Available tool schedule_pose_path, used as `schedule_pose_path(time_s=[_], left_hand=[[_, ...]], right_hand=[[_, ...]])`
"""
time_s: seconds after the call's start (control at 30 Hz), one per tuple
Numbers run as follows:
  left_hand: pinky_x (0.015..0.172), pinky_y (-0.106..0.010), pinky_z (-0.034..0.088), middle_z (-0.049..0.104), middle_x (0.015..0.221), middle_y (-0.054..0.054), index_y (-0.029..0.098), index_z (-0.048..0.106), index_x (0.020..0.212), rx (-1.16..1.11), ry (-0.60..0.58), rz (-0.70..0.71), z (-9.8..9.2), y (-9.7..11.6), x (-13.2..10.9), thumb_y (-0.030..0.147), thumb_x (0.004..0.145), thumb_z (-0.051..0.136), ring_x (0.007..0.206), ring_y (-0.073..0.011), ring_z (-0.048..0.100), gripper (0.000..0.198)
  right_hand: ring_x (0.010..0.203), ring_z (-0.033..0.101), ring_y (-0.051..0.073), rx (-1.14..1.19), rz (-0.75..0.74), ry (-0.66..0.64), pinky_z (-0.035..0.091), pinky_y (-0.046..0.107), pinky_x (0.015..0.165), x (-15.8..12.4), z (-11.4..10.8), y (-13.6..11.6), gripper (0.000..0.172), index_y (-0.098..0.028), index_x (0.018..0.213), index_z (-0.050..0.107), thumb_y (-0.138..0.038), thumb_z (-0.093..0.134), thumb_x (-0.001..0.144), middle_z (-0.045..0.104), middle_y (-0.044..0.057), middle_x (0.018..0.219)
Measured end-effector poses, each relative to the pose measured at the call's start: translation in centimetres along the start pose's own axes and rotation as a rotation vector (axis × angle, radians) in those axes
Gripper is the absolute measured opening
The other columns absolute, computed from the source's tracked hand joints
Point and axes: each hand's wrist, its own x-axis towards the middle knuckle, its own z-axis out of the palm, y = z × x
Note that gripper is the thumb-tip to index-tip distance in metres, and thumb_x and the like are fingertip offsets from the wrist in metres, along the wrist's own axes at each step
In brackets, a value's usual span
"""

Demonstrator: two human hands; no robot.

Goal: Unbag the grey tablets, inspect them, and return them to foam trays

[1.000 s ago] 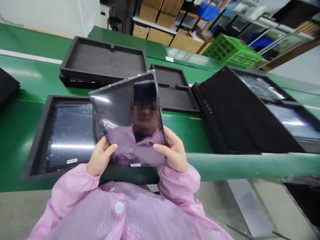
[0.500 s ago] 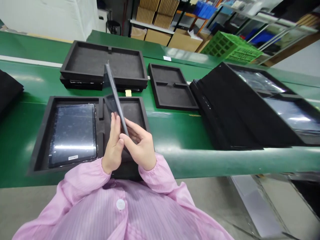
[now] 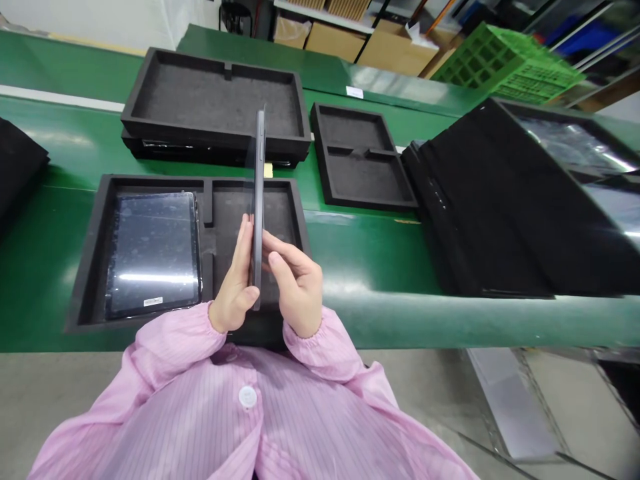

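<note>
Above green bench (image 3: pixel 380 267), hands (image 3: pixel 265 283) grip edge-on tablet (image 3: pixel 259 200).

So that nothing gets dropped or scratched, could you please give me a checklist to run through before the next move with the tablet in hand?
1. Grip on the held tablet: the left hand and the right hand clasp its lower end from either side: ok.
2. Pose: upright, edge-on to the camera, above the foam tray: ok.
3. Right compartment under it: what shows is bare foam: ok.
4. Left compartment: a second tablet lies flat in it, screen up: ok.
5. Faces of the held tablet free of marks: only the edge shows: cannot tell.
</note>
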Motion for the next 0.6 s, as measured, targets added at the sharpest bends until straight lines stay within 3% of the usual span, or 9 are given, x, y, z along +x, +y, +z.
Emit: schedule_pose_path(time_s=[0.23, 0.4, 0.5, 0.6], left_hand=[[0.128, -0.044, 0.011, 0.009, 0.167, 0.008, 0.04, 0.018, 0.157, -0.136, -0.015, -0.023, -0.6, 0.7, -0.7, 0.061, 0.089, 0.054, 0.154, -0.0279, 0.003, 0.079], [0.128, -0.043, 0.016, 0.009, 0.168, 0.005, 0.036, 0.014, 0.158, -0.076, -0.043, -0.005, -1.3, 1.3, -1.2, 0.059, 0.089, 0.054, 0.154, -0.0274, 0.008, 0.083], [0.126, -0.044, 0.022, 0.012, 0.168, 0.001, 0.034, 0.013, 0.158, -0.049, -0.027, -0.025, -1.3, 1.3, -1.3, 0.064, 0.087, 0.054, 0.153, -0.029, 0.014, 0.087], [0.125, -0.048, 0.023, 0.009, 0.168, 0.001, 0.036, 0.013, 0.158, -0.068, -0.024, -0.005, -1.0, 1.2, -1.3, 0.063, 0.087, 0.056, 0.154, -0.0304, 0.011, 0.087]], right_hand=[[0.106, 0.072, 0.02, 0.137, 0.123, -0.015, 0.064, 0.029, 0.078, 0.8, -0.1, 0.7, 0.014, -0.022, 0.09, 0.07, -0.035, 0.065, 0.09, 0.074, 0.005, 0.117], [0.086, 0.074, 0.018, 0.145, 0.186, -0.026, 0.062, 0.034, 0.083, 2.0, -0.5, 1.3, 0.019, -0.021, 0.092, 0.064, -0.039, 0.066, 0.087, 0.076, 0.003, 0.09], [0.087, 0.073, 0.017, 0.09, 0.151, -0.043, 0.061, 0.033, 0.086, 2.0, -0.5, 1.1, 0.02, -0.021, 0.099, 0.061, -0.037, 0.065, 0.087, 0.074, 0.003, 0.09], [0.079, 0.073, 0.014, 0.048, 0.057, 0.014, 0.062, 0.029, 0.077, 1.5, -0.2, 1.2, 0.027, -0.025, 0.108, 0.05, -0.032, 0.066, 0.086, 0.071, 0.003, 0.1]])
